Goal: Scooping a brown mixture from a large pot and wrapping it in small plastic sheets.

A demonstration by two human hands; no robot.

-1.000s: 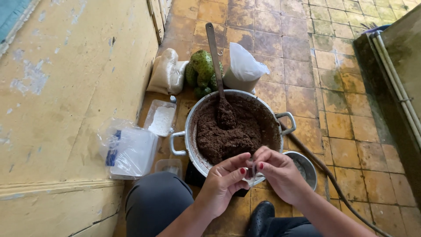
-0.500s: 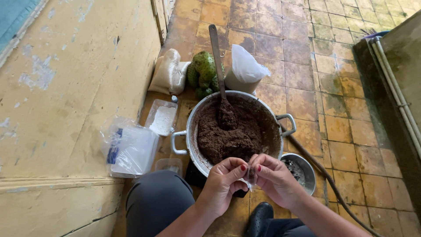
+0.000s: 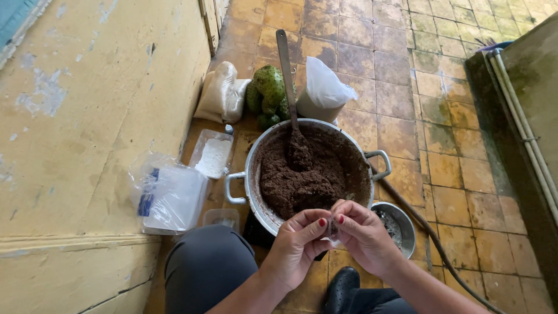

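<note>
A large metal pot [image 3: 244, 174] with two handles stands on the tiled floor, full of dark brown paste [image 3: 305, 177]. A long metal spoon [image 3: 289, 87] is stuck upright in the paste. My left hand [image 3: 296, 247] and my right hand [image 3: 363, 235] meet over the pot's near rim. Their fingertips pinch a small clear wrapper [image 3: 332, 229] between them. What is inside the wrapper is hidden by my fingers.
A small metal bowl [image 3: 401, 224] sits right of my hands. Behind the pot lie green knobbly fruits [image 3: 268, 87], a white sack [image 3: 221, 93] and a knotted white bag [image 3: 322, 87]. Clear plastic bags [image 3: 168, 195] and a small tray of white powder [image 3: 213, 156] lie along the yellow wall [image 3: 87, 116].
My hands have drawn closer together at the pot's near rim, fingertips now pinching the small wrapper. The pot and spoon have not moved.
</note>
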